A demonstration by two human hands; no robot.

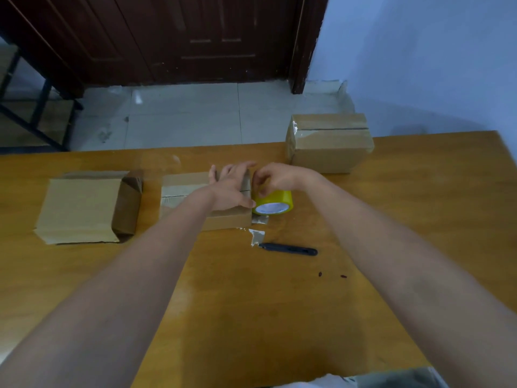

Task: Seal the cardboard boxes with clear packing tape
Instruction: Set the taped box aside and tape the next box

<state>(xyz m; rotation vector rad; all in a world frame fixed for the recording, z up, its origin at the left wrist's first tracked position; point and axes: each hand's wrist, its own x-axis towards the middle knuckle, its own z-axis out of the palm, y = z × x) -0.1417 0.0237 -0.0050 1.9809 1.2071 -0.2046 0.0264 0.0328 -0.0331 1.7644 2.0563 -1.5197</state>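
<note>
Three brown cardboard boxes on the table: taped far-right box (330,144), middle box (201,203) beside yellow tape roll (272,203), open-ended left box (86,208).

left hand (230,186) flat, right hand (275,177) curled

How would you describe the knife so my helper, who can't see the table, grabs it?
On the wooden table, look nearer the person than the yellow tape roll. The knife lies flat there beside scraps of tape. It is the only slim black thing; everything nearby is cardboard or tape.
</note>
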